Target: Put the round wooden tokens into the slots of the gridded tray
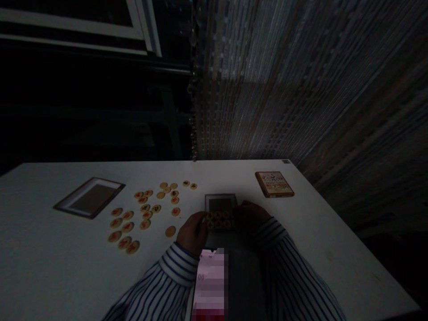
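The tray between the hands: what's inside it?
The tray holds two rows of round pieces at its near side; dark bottom shows beyond. The right hand hides part of the tray's right side: what's there can't be seen.

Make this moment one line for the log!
tray: two rows of pieces; left hand: at left side; right hand: at right side; loose pieces: left of tray

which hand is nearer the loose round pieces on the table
Left. The left hand is just right of the loose round pieces, at the small tray's left edge; the right hand is farther away, by the tray's right edge.
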Demonstrator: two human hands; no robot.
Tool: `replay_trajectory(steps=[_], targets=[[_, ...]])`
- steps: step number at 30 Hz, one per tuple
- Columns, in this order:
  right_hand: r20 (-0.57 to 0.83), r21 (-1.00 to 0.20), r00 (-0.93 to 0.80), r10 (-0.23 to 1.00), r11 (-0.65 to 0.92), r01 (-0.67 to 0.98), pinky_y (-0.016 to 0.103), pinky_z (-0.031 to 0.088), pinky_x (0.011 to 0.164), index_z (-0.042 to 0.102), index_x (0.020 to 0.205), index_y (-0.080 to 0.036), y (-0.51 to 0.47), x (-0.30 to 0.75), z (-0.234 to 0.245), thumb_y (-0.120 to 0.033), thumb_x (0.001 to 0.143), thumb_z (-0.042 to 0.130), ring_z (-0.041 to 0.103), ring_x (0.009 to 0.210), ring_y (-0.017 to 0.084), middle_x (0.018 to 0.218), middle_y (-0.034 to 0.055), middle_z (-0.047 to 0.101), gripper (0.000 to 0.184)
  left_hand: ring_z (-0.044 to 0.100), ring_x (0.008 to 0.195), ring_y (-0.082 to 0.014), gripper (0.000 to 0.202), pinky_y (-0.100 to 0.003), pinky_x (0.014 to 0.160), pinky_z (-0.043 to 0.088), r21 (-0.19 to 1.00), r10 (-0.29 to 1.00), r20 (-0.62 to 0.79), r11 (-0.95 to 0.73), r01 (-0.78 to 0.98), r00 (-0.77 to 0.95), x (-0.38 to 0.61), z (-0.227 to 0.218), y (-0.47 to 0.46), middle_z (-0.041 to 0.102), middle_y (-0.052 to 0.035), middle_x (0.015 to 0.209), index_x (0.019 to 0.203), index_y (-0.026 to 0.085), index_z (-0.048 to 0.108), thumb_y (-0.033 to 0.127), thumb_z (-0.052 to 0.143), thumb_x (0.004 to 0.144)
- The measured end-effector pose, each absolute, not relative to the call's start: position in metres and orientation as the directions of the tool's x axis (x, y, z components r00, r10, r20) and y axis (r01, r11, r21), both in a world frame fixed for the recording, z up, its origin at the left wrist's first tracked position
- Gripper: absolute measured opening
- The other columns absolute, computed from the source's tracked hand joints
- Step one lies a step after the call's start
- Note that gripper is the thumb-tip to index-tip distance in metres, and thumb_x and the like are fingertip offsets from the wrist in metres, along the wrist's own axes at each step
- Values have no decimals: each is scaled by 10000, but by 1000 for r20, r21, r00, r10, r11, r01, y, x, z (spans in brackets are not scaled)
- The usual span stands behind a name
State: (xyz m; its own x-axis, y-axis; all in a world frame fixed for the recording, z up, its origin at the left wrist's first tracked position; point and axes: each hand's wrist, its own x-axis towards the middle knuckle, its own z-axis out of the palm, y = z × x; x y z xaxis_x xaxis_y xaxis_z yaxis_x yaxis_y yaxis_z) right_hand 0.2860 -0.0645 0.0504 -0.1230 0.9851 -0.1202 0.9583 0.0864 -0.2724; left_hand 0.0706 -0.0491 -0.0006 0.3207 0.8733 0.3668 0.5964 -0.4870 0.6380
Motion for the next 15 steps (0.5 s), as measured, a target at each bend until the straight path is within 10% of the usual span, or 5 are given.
replay_trajectory(steps=[15], targets=[[-140,-276,-114,983,72,959,200,348,565,629,931,-259,-64,286,52,-339,751,465,516,676,115,817,35,541,256,569,887,-171,277,-313,797,464,664,880,388,-472,580,273,74,-3,-51,619,-63,933,964,171,565,232,393,755]])
